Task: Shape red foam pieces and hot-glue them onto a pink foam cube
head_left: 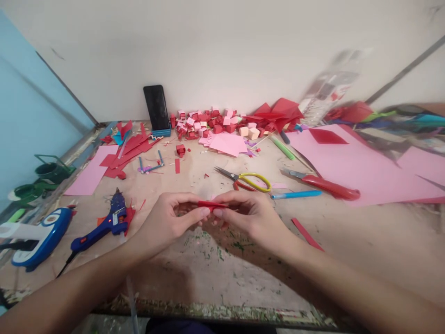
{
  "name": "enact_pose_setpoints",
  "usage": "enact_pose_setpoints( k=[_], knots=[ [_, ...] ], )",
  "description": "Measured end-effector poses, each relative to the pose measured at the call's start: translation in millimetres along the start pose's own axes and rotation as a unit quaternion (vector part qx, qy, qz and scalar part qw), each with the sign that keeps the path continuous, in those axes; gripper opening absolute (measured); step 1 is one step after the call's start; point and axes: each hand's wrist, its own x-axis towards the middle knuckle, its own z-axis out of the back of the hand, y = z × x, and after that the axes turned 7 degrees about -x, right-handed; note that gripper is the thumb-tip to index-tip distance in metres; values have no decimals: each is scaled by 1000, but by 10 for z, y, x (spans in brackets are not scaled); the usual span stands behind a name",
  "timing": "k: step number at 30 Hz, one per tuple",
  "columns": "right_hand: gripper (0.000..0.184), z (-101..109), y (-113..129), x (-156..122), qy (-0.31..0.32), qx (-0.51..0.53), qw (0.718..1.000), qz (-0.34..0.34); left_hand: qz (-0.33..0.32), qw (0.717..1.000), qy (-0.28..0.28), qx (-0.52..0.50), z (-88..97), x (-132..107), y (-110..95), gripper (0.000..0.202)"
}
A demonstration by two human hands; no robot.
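Observation:
Between my two hands is a small strip of red paper (210,204), held above the front middle of the table. My left hand (179,215) pinches its left end between thumb and forefinger. The right end sits in the pinch of my right hand (245,211), and the two thumbs nearly meet. My other fingers curl underneath, partly hidden. Just beyond the hands lie scissors (243,178) with yellow and red handles. A blue pen (296,195) rests to their right, and a loose red paper strip (307,234) lies beside my right forearm.
A blue glue gun (114,218) lies left. A red utility knife (327,184) rests partly on pink paper (368,167) at right. Several small folded paper boxes (215,121) are heaped at the back, beside a phone (156,107) on a blue stand. Red paper scraps (134,150) lie back left.

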Motion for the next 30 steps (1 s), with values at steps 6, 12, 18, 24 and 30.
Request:
enact_pose_setpoints(
  k=[6,12,18,24,30],
  knots=[
    [14,6,0,0,2,-15,1000,-10,0,998,-12,54,-29,3,-63,15],
    [17,-6,8,-18,21,-28,999,-11,4,998,-7,59,-42,-18,-89,15],
    [15,-16,29,-30,20,-18,1000,4,3,999,8,40,-44,-27,-91,21],
    [27,-11,37,-9,22,27,999,-3,5,999,21,26,-35,-11,-100,23],
    [31,-28,9,-4,21,70,997,-22,11,1000,19,9,-36,-11,-81,18]
  ],
)
